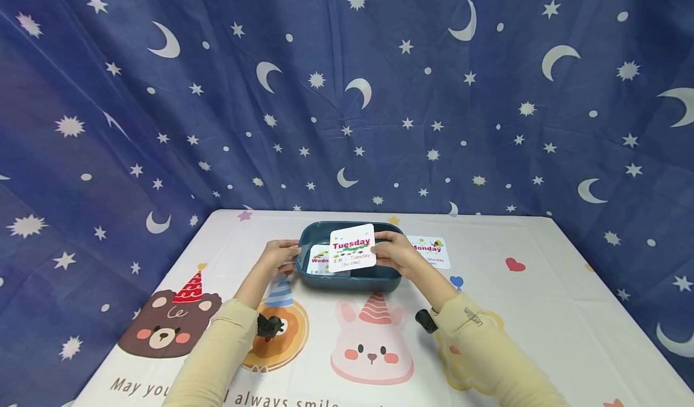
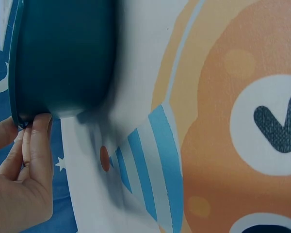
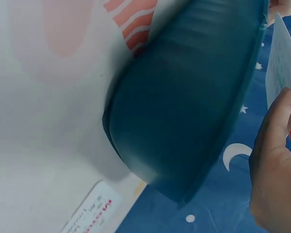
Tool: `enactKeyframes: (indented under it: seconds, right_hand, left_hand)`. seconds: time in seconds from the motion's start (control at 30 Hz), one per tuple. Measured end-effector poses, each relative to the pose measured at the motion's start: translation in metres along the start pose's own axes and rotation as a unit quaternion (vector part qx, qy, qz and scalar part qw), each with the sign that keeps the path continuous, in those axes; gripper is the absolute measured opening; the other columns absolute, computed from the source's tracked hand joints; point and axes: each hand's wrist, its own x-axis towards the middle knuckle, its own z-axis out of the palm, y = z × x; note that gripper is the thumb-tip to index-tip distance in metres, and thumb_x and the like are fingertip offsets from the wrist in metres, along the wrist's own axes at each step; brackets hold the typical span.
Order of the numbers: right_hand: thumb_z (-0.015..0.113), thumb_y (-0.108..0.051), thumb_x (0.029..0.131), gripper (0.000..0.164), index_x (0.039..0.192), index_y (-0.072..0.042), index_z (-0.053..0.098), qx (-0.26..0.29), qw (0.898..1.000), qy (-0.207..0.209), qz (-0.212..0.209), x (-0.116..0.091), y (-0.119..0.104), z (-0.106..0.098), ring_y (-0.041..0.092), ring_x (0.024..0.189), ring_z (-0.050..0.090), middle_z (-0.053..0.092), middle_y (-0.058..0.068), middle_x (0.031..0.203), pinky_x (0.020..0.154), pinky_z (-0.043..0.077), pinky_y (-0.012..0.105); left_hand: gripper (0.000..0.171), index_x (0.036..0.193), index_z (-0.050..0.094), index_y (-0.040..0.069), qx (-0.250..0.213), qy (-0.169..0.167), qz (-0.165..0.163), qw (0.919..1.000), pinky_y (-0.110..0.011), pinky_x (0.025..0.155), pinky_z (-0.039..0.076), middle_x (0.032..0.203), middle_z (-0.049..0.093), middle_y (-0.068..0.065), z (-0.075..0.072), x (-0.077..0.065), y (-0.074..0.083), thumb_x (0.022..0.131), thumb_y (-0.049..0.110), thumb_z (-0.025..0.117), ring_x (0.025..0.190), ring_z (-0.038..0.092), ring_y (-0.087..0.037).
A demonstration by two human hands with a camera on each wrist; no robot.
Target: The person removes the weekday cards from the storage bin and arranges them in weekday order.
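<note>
The dimmer wrist views show soft shadows beside the tub.

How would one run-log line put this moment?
left hand: pinches bin by rim | right hand: holds Tuesday card over bin | "Wedn" card: inside bin | Monday card: on table, right of bin

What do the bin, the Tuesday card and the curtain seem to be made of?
Bin: probably plastic, with a soft sheen; the wall is smooth and curves seamlessly into rounded corners.
Tuesday card: likely stiff printed card; it is thin and flat though pinched at one edge. Whether it's laminated, I can't tell.
Curtain: looks like matte fabric, given its soft folds and creases.
</note>
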Motion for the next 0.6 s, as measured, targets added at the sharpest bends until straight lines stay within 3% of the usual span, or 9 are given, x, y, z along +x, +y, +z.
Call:
enactKeyframes:
  seconds: [0.13,0.37,0.6]
  right_hand:
    - [0.056,0.001,0.089,0.049,0.136,0.001,0.041,-0.011,1.0,0.001,0.002,-0.008,-0.002,-0.006,0.012,0.075,0.064,0.065,0.015,0.106,0.064,0.055,0.024]
    - [0.053,0.0,0.09,0.053,0.139,0.003,0.035,-0.015,1.0,-0.027,-0.004,-0.025,-0.005,-0.023,0.008,0.07,0.063,0.064,0.0,0.087,0.061,0.053,0.02]
    - [0.052,0.0,0.091,0.055,0.141,0.003,0.031,-0.015,0.999,-0.048,0.001,-0.042,-0.012,-0.039,0.007,0.074,0.063,0.063,-0.002,0.09,0.064,0.054,0.02]
  left_hand:
    - [0.038,0.131,0.053,0.001,0.0,-0.001,0.0,1.0,-0.023,0.066,0.055,0.119,0.06,-0.018,-0.001,0.002,0.0,0.093,0.007,0.056,0.083,0.06,-0.013]
    - [0.038,0.13,0.054,0.003,0.005,-0.001,-0.006,1.0,-0.023,0.067,0.055,0.117,0.059,-0.015,0.0,0.002,-0.002,0.093,0.007,0.057,0.083,0.059,-0.014]
    - [0.038,0.131,0.054,0.003,0.012,0.0,-0.009,0.9999,-0.025,0.071,0.055,0.121,0.058,-0.017,0.0,0.001,0.0,0.093,0.008,0.056,0.087,0.06,-0.015]
